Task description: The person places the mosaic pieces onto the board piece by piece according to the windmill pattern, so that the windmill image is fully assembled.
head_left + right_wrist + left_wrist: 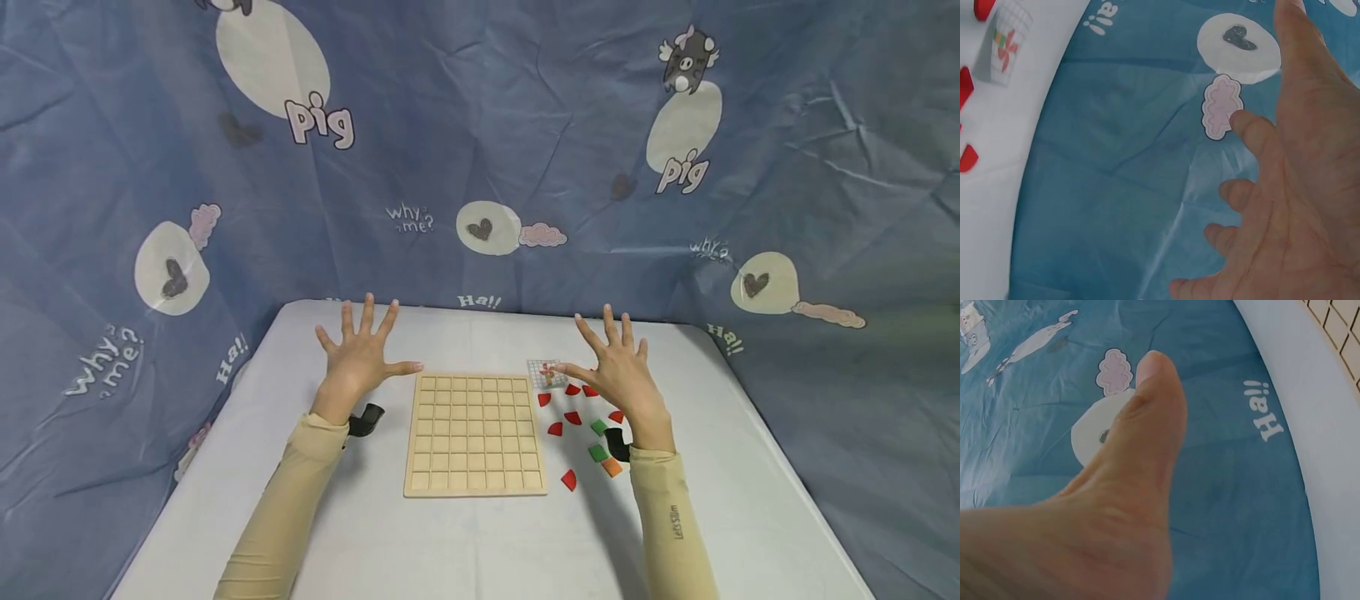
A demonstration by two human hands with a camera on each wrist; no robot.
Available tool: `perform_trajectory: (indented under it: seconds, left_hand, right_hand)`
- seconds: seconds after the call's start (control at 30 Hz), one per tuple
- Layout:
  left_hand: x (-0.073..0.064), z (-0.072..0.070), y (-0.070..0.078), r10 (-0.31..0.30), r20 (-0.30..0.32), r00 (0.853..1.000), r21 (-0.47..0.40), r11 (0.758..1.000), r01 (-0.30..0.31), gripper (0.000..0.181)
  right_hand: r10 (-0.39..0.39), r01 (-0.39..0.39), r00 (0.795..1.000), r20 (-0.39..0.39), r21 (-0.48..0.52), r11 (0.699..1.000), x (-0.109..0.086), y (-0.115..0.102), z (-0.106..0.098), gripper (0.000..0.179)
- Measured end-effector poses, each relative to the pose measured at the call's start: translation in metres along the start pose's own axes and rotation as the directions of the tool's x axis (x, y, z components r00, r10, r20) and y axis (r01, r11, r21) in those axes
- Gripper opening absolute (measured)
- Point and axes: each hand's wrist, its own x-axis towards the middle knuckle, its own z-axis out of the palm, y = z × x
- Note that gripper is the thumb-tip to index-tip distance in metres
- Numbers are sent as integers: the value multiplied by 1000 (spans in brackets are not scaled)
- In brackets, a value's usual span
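Both hands are raised above the table with their fingers spread, and neither holds anything. My left hand point(356, 363) is up to the left of a wooden grid board point(480, 433), its thumb pointing toward the board's far left corner. On the other side my right hand point(622, 379) hovers over loose pieces, its thumb overlapping a small pattern card point(538, 372) in the head view. Red quarter-round pieces point(572, 417), green square tiles point(597, 453) and an orange tile point(612, 467) lie right of the board. Some pieces are partly hidden behind the right hand.
A white cloth covers the table point(480, 550). Blue printed fabric point(480, 150) hangs behind it and along both sides. Black camera mounts point(366, 420) sit at the wrists, and beige sleeves point(281, 508) cover the forearms.
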Motion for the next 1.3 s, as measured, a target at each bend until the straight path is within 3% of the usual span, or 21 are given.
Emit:
perform_trajectory:
  seconds: [0.27, 0.43, 0.7, 0.83, 1.03, 1.3]
  left_hand:
    - [5, -14, -13, 30, 15, 999, 38, 999, -30, 114]
    - [7, -20, -23, 92, 3, 996, 57, 994, -92, 117]
    - [4, -17, -38, 174, -43, 984, 118, 979, -168, 124]
    - [0, -8, -45, 205, -27, 978, 106, 974, -201, 126]
    - [-5, 17, -53, 248, 73, 966, 92, 963, -254, 129]
    - [-15, 52, -50, 367, 156, 917, 10, 928, -373, 129]
  right_hand:
    - [-30, 30, 999, 14, 0, 1000, 1, 12, -12, 92]
    - [-67, 67, 998, 6, 13, 998, 2, 19, -15, 93]
    - [-128, 127, 992, 13, 42, 991, -1, 24, -12, 93]
    - [-161, 160, 987, 9, 43, 986, -2, 27, -6, 92]
    - [-205, 204, 979, 1, 66, 977, -7, 33, 11, 89]
    - [-211, 204, 977, 40, 136, 969, -16, 34, 40, 88]
